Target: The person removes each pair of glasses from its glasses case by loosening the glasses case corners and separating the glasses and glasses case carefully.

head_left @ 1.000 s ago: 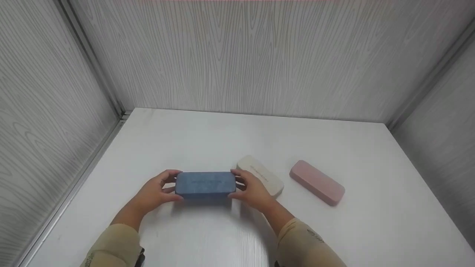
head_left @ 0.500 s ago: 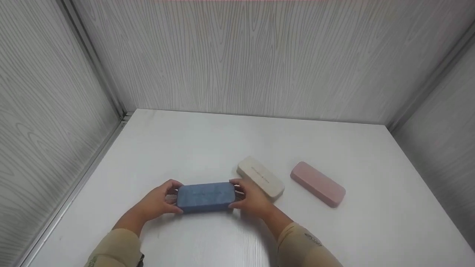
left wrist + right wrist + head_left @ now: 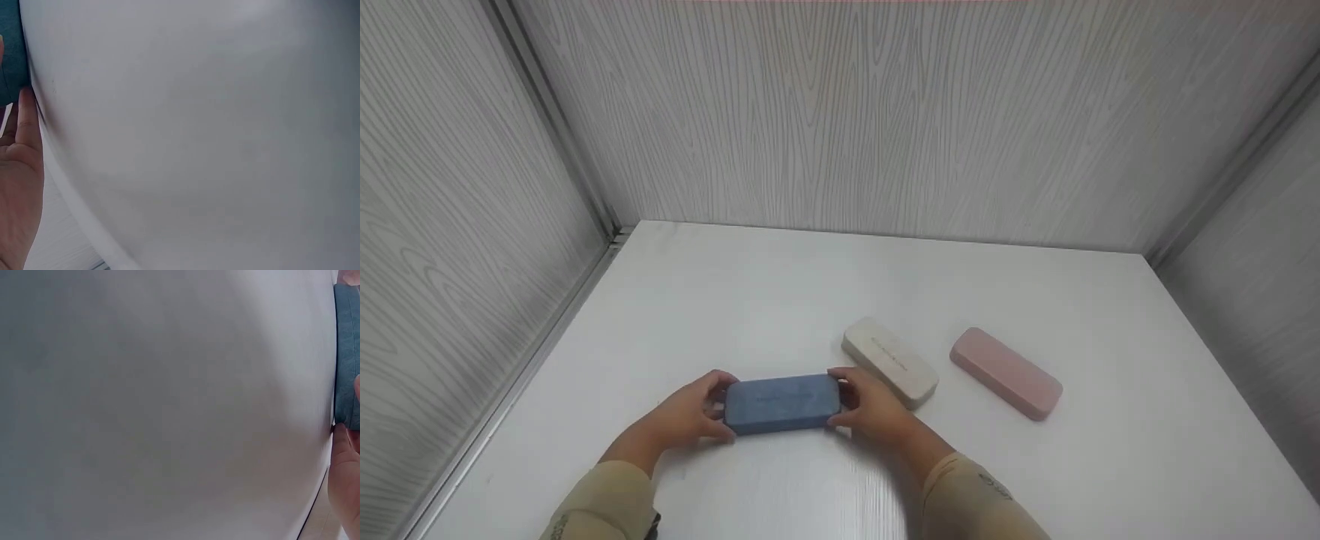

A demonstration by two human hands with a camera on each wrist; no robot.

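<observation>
A blue glasses case (image 3: 782, 404) lies lengthwise between my hands in the head view, its lid down. Its left end is held by my left hand (image 3: 690, 414), thumb at the near side and fingers at the far side. My right hand (image 3: 881, 409) grips the right end in the same way. Both wrist views show the blue case (image 3: 12, 56) at the frame edge, against the white surface, with fingertips at its lower edge. Just behind the right hand sits a cream glasses case (image 3: 891, 362), set at a slant with faint lettering on its lid.
Farther right, a pink glasses case (image 3: 1006, 373) lies slanted on the white table (image 3: 750, 292). Grey wood-grain panels enclose the table at the back (image 3: 855, 120), left and right.
The blue case has come down and nearer to me, held by both hands, and now appears to rest on the table. The cream and pink cases stay put.
</observation>
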